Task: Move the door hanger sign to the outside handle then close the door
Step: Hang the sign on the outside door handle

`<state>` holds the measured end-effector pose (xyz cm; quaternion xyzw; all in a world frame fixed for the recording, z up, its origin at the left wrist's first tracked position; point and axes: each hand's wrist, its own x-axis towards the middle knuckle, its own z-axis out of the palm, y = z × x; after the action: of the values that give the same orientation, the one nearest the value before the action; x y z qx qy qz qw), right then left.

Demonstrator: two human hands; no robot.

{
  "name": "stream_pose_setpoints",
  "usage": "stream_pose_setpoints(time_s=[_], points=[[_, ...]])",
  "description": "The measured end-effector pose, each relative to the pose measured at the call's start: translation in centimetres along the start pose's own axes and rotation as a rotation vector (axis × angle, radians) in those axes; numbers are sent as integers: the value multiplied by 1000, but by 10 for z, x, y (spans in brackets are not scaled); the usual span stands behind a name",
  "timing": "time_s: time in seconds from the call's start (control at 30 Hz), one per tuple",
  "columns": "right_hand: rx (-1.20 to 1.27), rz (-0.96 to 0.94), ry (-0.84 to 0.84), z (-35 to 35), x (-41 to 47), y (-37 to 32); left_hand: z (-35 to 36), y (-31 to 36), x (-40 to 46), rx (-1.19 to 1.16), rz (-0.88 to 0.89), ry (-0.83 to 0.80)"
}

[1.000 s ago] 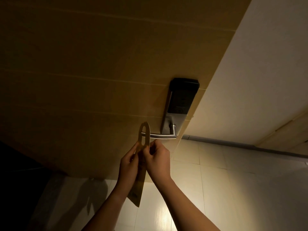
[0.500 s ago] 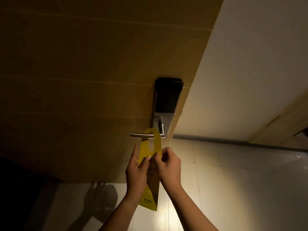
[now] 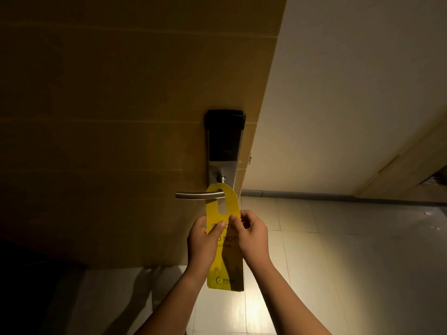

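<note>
A yellow door hanger sign (image 3: 223, 262) hangs with its slotted top looped over the silver lever handle (image 3: 193, 195) of the wooden door (image 3: 108, 117). The lever passes through the sign's oval hole. My left hand (image 3: 203, 240) pinches the sign's left edge just below the hole. My right hand (image 3: 250, 235) pinches its right edge at the same height. A black electronic lock plate (image 3: 225, 135) sits above the handle. The door stands open, its edge at the right.
A pale wall (image 3: 350, 93) runs to the right of the door edge, with a grey skirting strip (image 3: 302, 194) at its base. Light floor tiles (image 3: 338, 262) lie below. A wooden frame (image 3: 406, 175) shows at the far right. Dark area at the lower left.
The sign has gone from held beside the lever's tip to slid along the lever toward the lock plate. Both hands followed it right and keep their pinch.
</note>
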<state>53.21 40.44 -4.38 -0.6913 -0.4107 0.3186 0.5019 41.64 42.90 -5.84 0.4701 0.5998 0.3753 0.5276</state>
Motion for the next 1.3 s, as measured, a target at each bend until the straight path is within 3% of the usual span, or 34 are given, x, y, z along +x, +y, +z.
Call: stream_pose_setpoints(time_s=[0.33,0.63,1.07,1.17,1.3], points=[[150,183,-40,-1,20,7,10,13,5,8,-42,87],[45,177,-53,6,40,11,2,20,29,-138,-254,48],[-80,146,-78,18,65,17,-5,13,65,-71,-250,44],[-69,121,-97,17,65,19,-10,12,53,-101,-228,165],[2,94,-141,11,64,23,-17,9,9,-219,-24,381]])
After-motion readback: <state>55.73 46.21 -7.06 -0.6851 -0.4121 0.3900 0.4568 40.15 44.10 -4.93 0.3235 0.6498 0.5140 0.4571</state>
